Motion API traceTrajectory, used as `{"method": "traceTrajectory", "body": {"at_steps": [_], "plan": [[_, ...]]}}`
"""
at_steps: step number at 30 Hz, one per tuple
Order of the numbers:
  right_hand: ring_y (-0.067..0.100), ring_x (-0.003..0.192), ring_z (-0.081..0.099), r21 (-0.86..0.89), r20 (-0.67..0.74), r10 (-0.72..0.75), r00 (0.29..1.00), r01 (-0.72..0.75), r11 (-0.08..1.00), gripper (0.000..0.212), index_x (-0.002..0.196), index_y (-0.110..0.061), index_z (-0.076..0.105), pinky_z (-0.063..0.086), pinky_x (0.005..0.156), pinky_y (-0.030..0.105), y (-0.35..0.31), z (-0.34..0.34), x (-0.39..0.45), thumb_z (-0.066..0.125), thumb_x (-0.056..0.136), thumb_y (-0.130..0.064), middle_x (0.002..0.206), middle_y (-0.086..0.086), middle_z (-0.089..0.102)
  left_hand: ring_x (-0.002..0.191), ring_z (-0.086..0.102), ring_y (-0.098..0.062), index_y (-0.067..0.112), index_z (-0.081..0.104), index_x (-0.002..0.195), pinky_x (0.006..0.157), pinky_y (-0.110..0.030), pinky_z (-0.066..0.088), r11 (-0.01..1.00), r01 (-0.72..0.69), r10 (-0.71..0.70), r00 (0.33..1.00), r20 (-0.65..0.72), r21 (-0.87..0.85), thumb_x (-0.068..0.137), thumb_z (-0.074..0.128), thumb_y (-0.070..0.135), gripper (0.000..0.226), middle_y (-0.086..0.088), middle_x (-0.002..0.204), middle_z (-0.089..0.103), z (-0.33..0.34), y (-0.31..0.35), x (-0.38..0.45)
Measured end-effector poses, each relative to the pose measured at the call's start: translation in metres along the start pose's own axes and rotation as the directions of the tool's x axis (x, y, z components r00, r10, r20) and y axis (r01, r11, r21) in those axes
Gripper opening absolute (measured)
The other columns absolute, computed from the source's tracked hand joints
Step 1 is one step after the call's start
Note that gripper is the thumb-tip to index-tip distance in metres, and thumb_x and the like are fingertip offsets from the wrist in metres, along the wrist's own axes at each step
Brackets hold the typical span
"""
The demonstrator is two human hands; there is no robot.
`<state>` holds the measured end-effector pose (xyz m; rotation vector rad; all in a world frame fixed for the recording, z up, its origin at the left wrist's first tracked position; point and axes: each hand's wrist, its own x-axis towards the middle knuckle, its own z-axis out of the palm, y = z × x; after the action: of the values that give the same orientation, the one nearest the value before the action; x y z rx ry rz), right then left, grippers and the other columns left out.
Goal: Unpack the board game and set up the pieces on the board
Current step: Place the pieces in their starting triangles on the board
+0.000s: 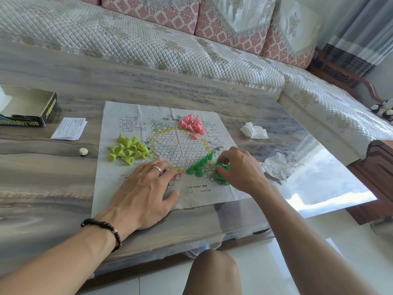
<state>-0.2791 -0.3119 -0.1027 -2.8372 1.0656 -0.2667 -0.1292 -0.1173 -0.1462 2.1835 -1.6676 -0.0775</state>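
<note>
A paper game board [182,145] printed with circles lies flat on the table. Loose yellow-green pieces [127,150] are heaped at its left, and pink pieces [192,125] are heaped at its far side. Several dark green pieces [201,165] stand upright in a row on the board's near right corner. My right hand [238,167] pinches more dark green pieces [223,166] just right of that row. My left hand [142,192] lies flat, fingers spread, pressing the board's near edge.
An open game box [27,107] sits at the far left, with a folded leaflet [69,128] and a white die [83,151] near it. Two crumpled plastic bags [254,130] [276,167] lie right of the board. A quilted sofa [148,43] runs behind the table.
</note>
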Motion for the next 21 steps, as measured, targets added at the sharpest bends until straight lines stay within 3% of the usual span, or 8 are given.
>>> {"method": "traceTrajectory", "body": {"at_steps": [3, 6, 8, 12, 16, 21], "plan": [[0.014, 0.092, 0.056, 0.075, -0.099, 0.011, 0.995, -0.003, 0.997, 0.017, 0.098, -0.02, 0.068, 0.05, 0.074, 0.037, -0.001, -0.005, 0.0, 0.064, 0.086, -0.031, 0.098, -0.007, 0.063, 0.142, 0.022, -0.016, 0.023, 0.043, 0.14, 0.116, -0.029, 0.014, 1.0, 0.005, -0.005, 1.0, 0.003, -0.007, 0.087, 0.031, 0.054, 0.062, 0.002, 0.15, 0.036, 0.0, 0.0, 0.0], [0.01, 0.078, 0.061, 0.162, -0.117, -0.011, 0.993, 0.03, 0.986, 0.015, 0.096, -0.017, 0.069, 0.054, 0.072, 0.034, -0.003, -0.009, 0.0, 0.068, 0.084, -0.027, 0.084, -0.009, 0.067, 0.143, 0.02, -0.015, 0.024, 0.042, 0.14, 0.115, -0.028, 0.012, 1.0, 0.002, -0.002, 1.0, 0.004, -0.003, 0.086, 0.027, 0.056, 0.065, 0.003, 0.151, 0.035, -0.001, 0.0, 0.0], [0.008, 0.071, 0.061, 0.185, -0.093, -0.022, 0.995, 0.039, 0.982, 0.015, 0.094, -0.015, 0.072, 0.054, 0.07, 0.03, -0.006, -0.012, 0.0, 0.072, 0.083, -0.024, 0.078, -0.008, 0.068, 0.143, 0.019, -0.014, 0.025, 0.041, 0.141, 0.115, -0.027, 0.011, 1.0, 0.002, -0.002, 1.0, 0.005, -0.005, 0.086, 0.025, 0.056, 0.066, 0.004, 0.151, 0.034, -0.001, 0.0, 0.0], [0.014, 0.076, 0.061, 0.172, -0.002, -0.067, 0.998, 0.066, 0.983, 0.013, 0.096, -0.008, 0.074, 0.051, 0.072, 0.029, -0.013, -0.017, 0.0, 0.064, 0.088, -0.011, 0.086, 0.003, 0.072, 0.143, 0.02, -0.015, 0.024, 0.041, 0.141, 0.115, -0.027, 0.011, 1.0, -0.002, 0.002, 1.0, 0.002, 0.0, 0.083, 0.021, 0.058, 0.07, 0.003, 0.151, 0.034, -0.001, 0.0, 0.0], [0.011, 0.081, 0.061, 0.146, 0.078, -0.097, 0.992, 0.085, 0.986, 0.023, 0.1, -0.01, 0.074, 0.051, 0.074, 0.023, -0.02, -0.02, 0.001, 0.056, 0.088, -0.004, 0.092, 0.0, 0.071, 0.143, 0.019, -0.014, 0.024, 0.041, 0.141, 0.113, -0.025, 0.007, 1.0, -0.005, 0.005, 1.0, 0.0, 0.004, 0.083, 0.019, 0.058, 0.071, 0.003, 0.151, 0.034, -0.001, 0.0, 0.0], [0.009, 0.073, 0.062, 0.117, 0.123, -0.107, 0.987, 0.092, 0.989, 0.011, 0.081, -0.011, 0.073, 0.056, 0.073, 0.033, -0.023, -0.015, 0.005, 0.062, 0.081, -0.006, 0.077, -0.006, 0.069, 0.142, 0.022, -0.015, 0.023, 0.042, 0.141, 0.113, -0.025, 0.008, 1.0, -0.005, 0.005, 1.0, -0.004, 0.001, 0.082, 0.018, 0.059, 0.072, 0.002, 0.15, 0.035, -0.001, 0.0, 0.0]]}}
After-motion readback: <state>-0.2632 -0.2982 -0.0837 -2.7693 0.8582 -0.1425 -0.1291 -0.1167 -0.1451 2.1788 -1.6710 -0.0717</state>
